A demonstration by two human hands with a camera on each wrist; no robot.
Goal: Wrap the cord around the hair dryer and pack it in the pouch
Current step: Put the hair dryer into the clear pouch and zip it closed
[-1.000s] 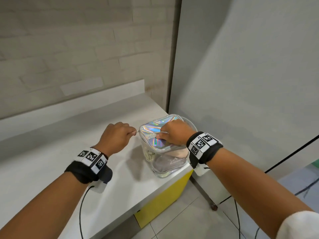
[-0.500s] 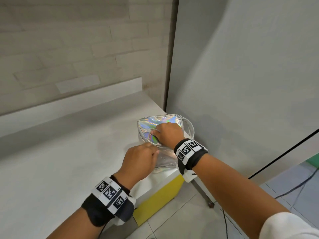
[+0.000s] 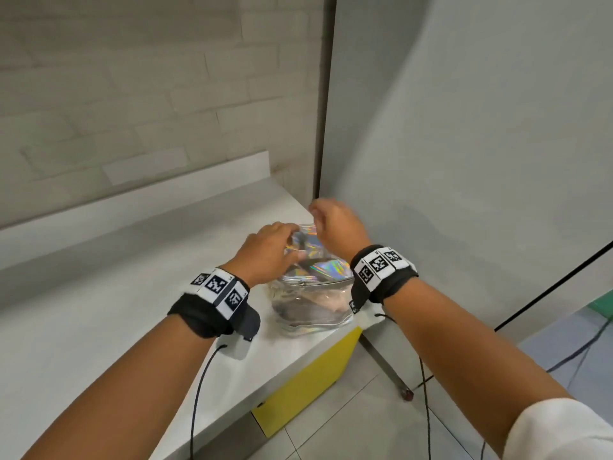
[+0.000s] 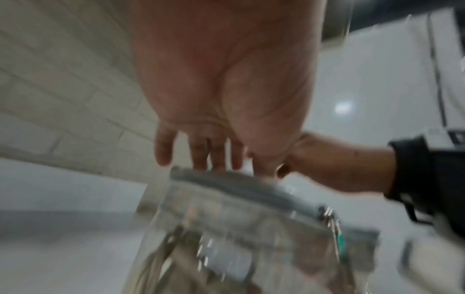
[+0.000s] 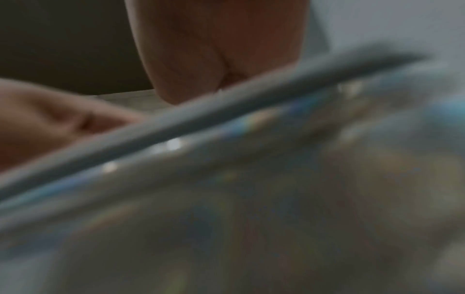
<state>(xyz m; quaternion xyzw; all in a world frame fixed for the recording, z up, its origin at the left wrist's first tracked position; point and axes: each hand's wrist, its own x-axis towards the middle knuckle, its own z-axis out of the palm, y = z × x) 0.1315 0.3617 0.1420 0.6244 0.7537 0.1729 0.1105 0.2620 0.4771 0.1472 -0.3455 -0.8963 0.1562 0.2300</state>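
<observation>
The pouch (image 3: 310, 293) has a holographic lid and clear sides, and stands at the counter's right front corner. Its zipper pull (image 3: 302, 283) hangs at the front. Through the clear wall I see the pale pink hair dryer (image 3: 331, 302). My left hand (image 3: 270, 249) lies on the lid's left part, and in the left wrist view its straight fingers (image 4: 201, 153) touch the grey zipper rim (image 4: 251, 185). My right hand (image 3: 335, 224) is raised over the lid's far right edge with its fingers curled. What they hold is hidden, and the right wrist view is blurred.
The white counter (image 3: 116, 293) stretches left of the pouch, with a brick wall behind it. Close on the right stands a grey panel (image 3: 464, 161). The counter's edge and a yellow cabinet front (image 3: 305, 386) lie just under the pouch, with a tiled floor and cables below.
My left hand has left the pouch's near side and now lies on the lid. My right hand has lifted off the lid towards the far right edge.
</observation>
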